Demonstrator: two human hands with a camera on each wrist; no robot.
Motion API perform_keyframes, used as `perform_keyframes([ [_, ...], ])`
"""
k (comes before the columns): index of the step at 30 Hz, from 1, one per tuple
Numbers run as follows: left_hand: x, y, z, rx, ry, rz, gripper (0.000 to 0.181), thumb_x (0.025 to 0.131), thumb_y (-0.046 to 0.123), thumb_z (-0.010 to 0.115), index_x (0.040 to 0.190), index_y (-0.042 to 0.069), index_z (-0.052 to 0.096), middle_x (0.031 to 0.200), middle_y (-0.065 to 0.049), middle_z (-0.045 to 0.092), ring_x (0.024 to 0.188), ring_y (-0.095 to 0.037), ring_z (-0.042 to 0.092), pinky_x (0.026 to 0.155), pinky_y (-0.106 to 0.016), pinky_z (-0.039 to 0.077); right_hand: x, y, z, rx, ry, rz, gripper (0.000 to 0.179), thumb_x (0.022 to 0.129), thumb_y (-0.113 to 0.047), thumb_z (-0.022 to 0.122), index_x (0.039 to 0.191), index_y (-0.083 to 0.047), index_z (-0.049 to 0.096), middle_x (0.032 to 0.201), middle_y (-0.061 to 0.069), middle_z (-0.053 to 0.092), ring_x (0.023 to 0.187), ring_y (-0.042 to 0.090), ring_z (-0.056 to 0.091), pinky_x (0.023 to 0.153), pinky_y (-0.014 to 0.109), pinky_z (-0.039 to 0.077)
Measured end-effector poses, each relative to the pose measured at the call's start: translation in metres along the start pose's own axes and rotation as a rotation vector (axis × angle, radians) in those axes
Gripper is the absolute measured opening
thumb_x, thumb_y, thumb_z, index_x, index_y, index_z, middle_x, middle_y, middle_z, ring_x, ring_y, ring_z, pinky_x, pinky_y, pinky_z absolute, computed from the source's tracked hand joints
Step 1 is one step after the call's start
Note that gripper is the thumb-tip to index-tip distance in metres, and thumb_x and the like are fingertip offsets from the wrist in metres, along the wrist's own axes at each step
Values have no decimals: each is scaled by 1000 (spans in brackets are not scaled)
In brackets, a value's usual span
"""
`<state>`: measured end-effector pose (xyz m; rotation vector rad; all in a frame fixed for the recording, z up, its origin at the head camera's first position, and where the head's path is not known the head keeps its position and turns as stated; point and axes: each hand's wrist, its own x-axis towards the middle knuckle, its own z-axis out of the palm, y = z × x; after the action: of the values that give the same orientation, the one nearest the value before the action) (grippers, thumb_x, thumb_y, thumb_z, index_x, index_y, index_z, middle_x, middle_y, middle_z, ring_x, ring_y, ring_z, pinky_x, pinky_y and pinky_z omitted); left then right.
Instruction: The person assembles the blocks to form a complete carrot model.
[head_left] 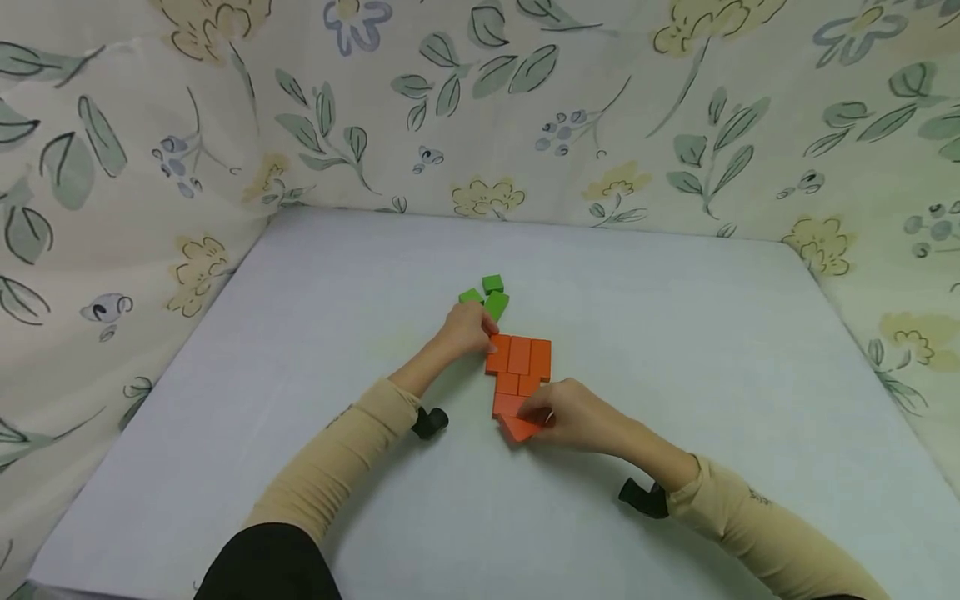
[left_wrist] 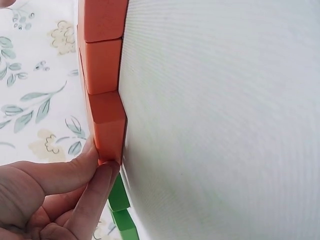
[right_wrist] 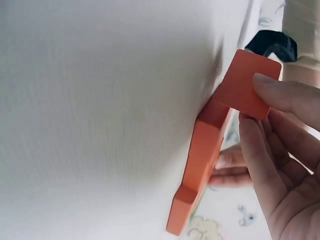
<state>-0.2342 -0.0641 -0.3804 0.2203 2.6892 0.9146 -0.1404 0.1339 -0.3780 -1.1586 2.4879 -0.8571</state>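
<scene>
A flat carrot shape of orange blocks (head_left: pixel 519 367) lies mid-table, with three green blocks (head_left: pixel 489 295) at its far end. My left hand (head_left: pixel 486 335) pinches the far-left corner of the top orange block (left_wrist: pixel 106 127) between thumb and forefinger (left_wrist: pixel 100 182); the green blocks (left_wrist: pixel 119 197) sit just beyond. My right hand (head_left: pixel 537 419) holds a small orange tip piece (head_left: pixel 519 428) at the shape's near end. In the right wrist view this square piece (right_wrist: pixel 245 85) is tilted up off the table, gripped by my fingertips (right_wrist: pixel 275 90) against the end of the orange row (right_wrist: pixel 200 160).
The pale table (head_left: pixel 675 350) is walled on three sides by a floral cloth (head_left: pixel 525 108). Black wrist camera mounts (head_left: pixel 430 422) (head_left: pixel 643 498) sit on both beige sleeves.
</scene>
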Motion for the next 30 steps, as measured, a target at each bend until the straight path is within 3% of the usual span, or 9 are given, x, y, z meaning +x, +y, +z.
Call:
perform_keyframes([
  [15,4,-3,1,15,5,0,28,78,5,81,106,1,74,106,-12,71,100,-27,61,85,-33,51,9,-3,2,-103,-32,-22,22,75,5,77,96,0,75,85,2,71,73,10,61,68,22,52],
  [30,4,-4,-1,1,-3,-5,28,78,4,81,106,1,74,105,-12,70,100,-26,61,85,-33,51,14,-1,0,-133,-28,-8,22,76,6,76,97,-1,76,87,2,72,78,13,63,72,25,53],
])
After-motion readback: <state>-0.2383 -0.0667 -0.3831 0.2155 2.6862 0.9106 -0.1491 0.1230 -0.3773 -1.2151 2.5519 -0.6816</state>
